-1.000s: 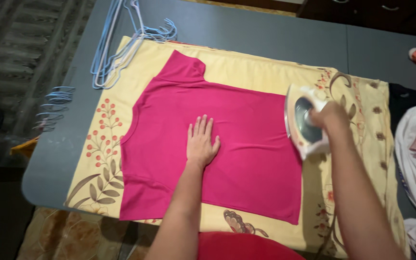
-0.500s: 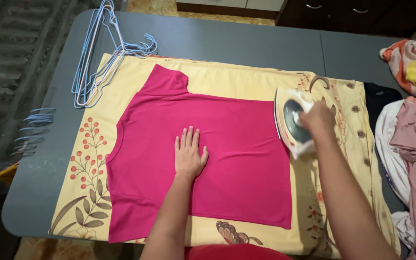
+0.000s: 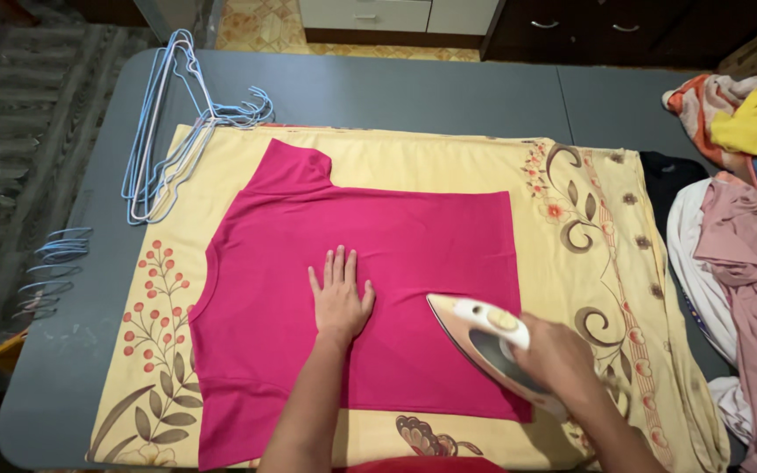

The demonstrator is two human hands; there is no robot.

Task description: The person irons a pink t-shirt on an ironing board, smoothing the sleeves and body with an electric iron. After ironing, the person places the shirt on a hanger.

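Note:
A pink shirt lies spread flat on a yellow floral cloth that covers a grey table. My left hand rests flat on the middle of the shirt, fingers apart. My right hand grips the handle of a white and grey iron. The iron sits soleplate down on the shirt's lower right part, with its tip pointing left toward my left hand.
Light blue wire hangers lie at the table's far left corner, and more hangers hang off the left edge. A pile of clothes in pink, white, yellow and orange fills the right end. Cabinets stand beyond the table.
My right hand has brought the iron from upright at the shirt's right edge down onto the lower right of the shirt. My left hand stays pressed on the shirt.

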